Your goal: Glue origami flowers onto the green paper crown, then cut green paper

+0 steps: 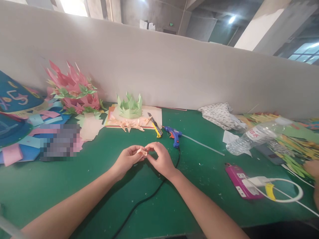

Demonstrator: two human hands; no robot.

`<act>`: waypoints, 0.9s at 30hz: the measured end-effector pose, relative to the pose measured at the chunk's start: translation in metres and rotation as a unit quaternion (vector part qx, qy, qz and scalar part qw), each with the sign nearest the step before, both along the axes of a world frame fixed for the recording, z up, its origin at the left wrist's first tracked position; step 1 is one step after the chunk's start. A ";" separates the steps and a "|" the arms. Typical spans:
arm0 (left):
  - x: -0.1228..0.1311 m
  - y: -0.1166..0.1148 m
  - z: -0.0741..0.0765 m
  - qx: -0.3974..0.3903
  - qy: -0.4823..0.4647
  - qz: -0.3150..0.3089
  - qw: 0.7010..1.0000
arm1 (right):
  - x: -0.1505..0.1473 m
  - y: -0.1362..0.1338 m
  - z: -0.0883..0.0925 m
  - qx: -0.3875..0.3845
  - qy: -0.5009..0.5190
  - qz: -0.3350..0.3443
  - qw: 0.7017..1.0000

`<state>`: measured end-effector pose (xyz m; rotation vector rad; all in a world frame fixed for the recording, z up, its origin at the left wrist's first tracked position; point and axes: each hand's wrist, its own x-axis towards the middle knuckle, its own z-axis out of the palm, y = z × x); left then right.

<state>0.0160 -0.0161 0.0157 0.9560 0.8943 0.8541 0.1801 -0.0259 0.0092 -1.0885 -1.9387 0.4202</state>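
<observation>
A small folded piece of peach paper [142, 152] is pinched between both hands above the green table [74, 186]. My left hand [127, 158] grips its left side with curled fingers. My right hand [159, 157] grips its right side, fingers bent over it. Just beyond the hands lie a blue glue gun [173, 134] and a yellow utility knife [156, 127]. The glue gun's black cord [149, 197] runs under my right wrist toward me.
A green paper crown [129, 106] sits on peach sheets at the back. Pink paper flowers [72, 89] and coloured scraps fill the left. A clear water bottle [256, 136], a patterned cloth [219, 114], a purple power strip [240, 181] and green paper strips lie right. Another person's hand [312, 167] shows at the right edge.
</observation>
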 end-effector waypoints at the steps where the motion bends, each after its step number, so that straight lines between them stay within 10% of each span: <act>1: 0.001 0.000 0.000 0.001 -0.001 0.005 1.000 | 0.000 0.000 0.001 0.002 -0.003 0.000 1.000; 27: 0.005 -0.009 -0.002 0.035 0.032 0.081 0.996 | -0.006 -0.003 0.000 -0.032 0.051 -0.016 0.998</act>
